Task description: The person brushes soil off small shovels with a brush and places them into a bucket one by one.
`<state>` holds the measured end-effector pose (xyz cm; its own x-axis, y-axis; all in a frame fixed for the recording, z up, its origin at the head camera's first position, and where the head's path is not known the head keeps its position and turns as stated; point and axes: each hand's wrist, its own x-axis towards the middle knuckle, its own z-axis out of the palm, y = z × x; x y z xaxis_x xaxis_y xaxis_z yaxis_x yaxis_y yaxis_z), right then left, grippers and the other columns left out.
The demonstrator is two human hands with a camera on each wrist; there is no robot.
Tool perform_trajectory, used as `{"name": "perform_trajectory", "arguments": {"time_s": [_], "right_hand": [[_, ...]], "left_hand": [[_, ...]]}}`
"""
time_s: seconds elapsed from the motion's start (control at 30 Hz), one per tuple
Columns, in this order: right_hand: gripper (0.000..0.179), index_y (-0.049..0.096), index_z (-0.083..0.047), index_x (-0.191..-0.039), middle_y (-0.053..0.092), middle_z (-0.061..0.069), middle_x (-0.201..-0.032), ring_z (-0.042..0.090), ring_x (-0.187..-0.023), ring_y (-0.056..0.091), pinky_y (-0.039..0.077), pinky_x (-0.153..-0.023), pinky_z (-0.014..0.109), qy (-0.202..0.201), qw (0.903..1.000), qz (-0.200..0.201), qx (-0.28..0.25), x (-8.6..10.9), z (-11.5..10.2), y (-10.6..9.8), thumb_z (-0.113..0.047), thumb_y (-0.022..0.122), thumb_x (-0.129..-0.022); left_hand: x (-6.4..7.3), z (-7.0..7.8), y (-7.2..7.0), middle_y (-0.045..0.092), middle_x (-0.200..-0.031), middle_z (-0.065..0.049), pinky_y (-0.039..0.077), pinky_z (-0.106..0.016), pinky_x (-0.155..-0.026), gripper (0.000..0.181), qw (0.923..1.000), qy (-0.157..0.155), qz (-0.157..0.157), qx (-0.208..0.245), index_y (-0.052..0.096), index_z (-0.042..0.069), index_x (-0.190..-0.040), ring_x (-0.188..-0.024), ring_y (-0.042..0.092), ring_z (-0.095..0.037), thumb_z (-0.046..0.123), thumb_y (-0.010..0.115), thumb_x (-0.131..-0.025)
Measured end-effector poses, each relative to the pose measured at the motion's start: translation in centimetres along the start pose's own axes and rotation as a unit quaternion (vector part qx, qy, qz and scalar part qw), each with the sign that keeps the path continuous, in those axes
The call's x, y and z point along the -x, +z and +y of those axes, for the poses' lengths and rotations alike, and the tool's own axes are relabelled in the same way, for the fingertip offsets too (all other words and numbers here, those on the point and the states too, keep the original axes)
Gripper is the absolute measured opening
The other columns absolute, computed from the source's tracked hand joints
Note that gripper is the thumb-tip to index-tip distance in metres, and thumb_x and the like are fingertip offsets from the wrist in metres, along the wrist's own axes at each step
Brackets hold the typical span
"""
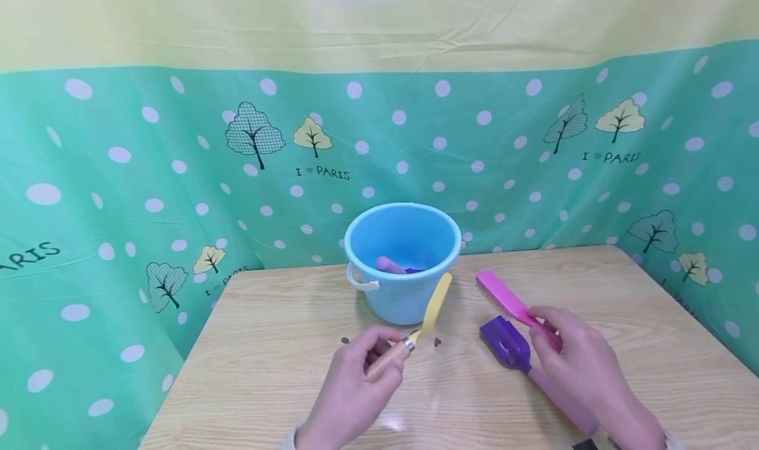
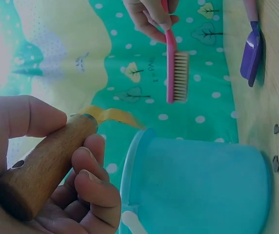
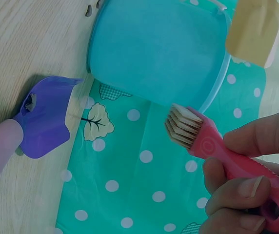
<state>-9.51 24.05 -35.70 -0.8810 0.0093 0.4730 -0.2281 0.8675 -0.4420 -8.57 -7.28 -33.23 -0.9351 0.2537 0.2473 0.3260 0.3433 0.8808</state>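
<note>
My left hand (image 1: 358, 384) grips the wooden handle of a small yellow-bladed garden trowel (image 2: 51, 161), its blade pointing up in front of the bucket. In my right hand (image 1: 584, 364) is a pink brush (image 3: 237, 165) with pale bristles, pinched by its handle above the table. Below that hand a purple hand shovel (image 1: 506, 341) with a lilac handle lies on the tabletop. A light blue bucket (image 1: 403, 298) stands upright between and beyond both hands. Inside it, a lilac handle (image 1: 389, 265) and a bit of dark purple show; the rest is hidden by the wall.
The wood-grain table (image 1: 284, 331) carries everything. A few small dark bits (image 2: 276, 164) lie in front of the bucket. The bucket's white handle (image 1: 363, 281) hangs on its left side. A green and yellow printed curtain (image 1: 196, 127) hangs close behind and beside the table.
</note>
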Motion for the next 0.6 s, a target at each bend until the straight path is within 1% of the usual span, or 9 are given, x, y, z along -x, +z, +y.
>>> {"name": "perform_trajectory", "arguments": {"time_s": [0.2,0.37,0.6], "right_hand": [[0.029,0.066,-0.007,-0.112,0.055,-0.004,-0.076,0.007,-0.058,0.042,0.034,-0.046,0.022,-0.007,0.9999,0.009,0.003,0.0,0.2,0.0,-0.002,0.063,-0.083],[0.029,0.066,-0.007,-0.111,0.054,-0.004,-0.075,0.007,-0.056,0.042,0.033,-0.046,0.022,-0.009,0.9999,0.011,0.003,0.0,0.3,0.0,-0.002,0.063,-0.083],[0.029,0.065,-0.006,-0.112,0.054,-0.003,-0.076,0.006,-0.056,0.042,0.034,-0.044,0.023,-0.009,0.9999,0.009,0.002,-0.1,0.4,0.0,-0.002,0.063,-0.084]], "left_hand": [[-0.1,0.0,-0.2,0.059,-0.079,0.005,0.049,-0.026,-0.059,0.03,0.9997,0.005,0.024,0.008,0.063,0.026,-0.104,-0.069,0.055,-0.012,0.006,0.067,-0.083],[-0.2,0.3,-0.6,0.06,-0.08,0.004,0.049,-0.027,-0.057,0.03,0.999,0.009,0.041,0.013,0.064,0.026,-0.105,-0.068,0.055,-0.014,0.005,0.068,-0.083],[-0.7,0.4,-1.3,0.06,-0.081,0.004,0.049,-0.027,-0.055,0.03,0.998,0.011,0.062,-0.001,0.064,0.025,-0.106,-0.066,0.056,-0.015,0.005,0.068,-0.084]]}}
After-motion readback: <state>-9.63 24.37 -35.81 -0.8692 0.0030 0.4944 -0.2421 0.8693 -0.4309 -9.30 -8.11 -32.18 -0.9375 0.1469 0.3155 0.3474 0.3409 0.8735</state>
